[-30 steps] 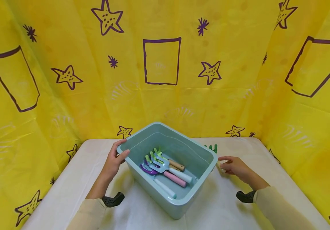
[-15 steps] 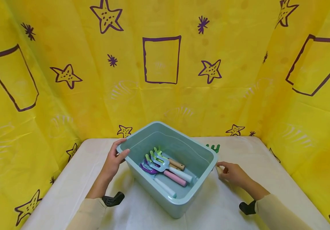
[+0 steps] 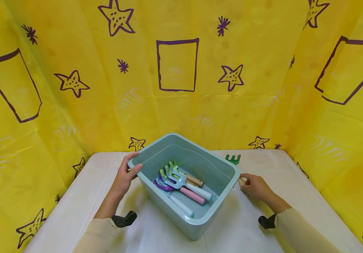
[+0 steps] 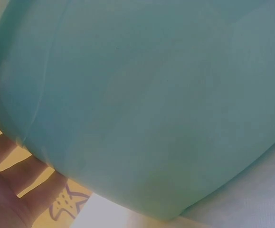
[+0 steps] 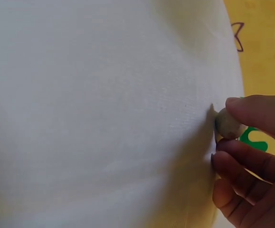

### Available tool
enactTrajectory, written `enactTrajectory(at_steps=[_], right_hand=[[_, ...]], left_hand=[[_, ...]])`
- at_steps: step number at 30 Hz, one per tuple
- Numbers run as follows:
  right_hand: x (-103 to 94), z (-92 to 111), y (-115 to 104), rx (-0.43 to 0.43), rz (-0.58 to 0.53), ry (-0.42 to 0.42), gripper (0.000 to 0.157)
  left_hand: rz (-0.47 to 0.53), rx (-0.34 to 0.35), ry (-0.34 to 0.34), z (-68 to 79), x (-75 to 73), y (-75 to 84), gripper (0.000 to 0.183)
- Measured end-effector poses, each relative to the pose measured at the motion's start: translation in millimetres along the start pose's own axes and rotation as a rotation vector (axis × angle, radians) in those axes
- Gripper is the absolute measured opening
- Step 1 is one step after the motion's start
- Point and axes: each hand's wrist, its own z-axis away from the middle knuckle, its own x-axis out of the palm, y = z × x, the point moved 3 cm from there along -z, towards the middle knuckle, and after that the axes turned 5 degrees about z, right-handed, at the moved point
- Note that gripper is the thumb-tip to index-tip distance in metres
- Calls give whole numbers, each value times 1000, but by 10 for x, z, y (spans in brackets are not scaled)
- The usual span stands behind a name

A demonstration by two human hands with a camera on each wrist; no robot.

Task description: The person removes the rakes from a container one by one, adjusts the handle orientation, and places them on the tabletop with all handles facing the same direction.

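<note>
At the left, my left hand (image 3: 127, 175) grips the rim of a blue-green plastic bin (image 3: 194, 232), thumb inside and fingers outside. The left wrist view is mostly filled by the bin wall (image 4: 151, 104). Beside the bin's right corner, my right hand (image 3: 255, 188) pinches the wooden handle (image 5: 228, 126) of a green hand rake (image 3: 233, 159). Its tines show behind the bin; the middle of the tool is hidden by the bin corner. Inside the bin lie a light blue garden fork (image 3: 197, 192), a pink handle (image 3: 192, 195) and a purple tool head (image 3: 164, 188).
Also in the bin are wooden-handled tools (image 3: 194, 180) with light green tines and a pale blue handle (image 3: 181, 206). A white cloth covers the table (image 3: 289, 196). Yellow curtains (image 3: 181, 116) with starfish drawings enclose the back and sides.
My right hand shifted down slightly, then back up a little, with the rake handle between its fingers. The green tines moved up and show more fully. My left hand and the bin stayed put.
</note>
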Motion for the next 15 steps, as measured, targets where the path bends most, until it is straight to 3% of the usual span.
enactTrajectory(at_steps=[15], right_hand=[[-42,-405,68,46,-5,29,47]], left_hand=[[13,16,-10,15,7,32,54]])
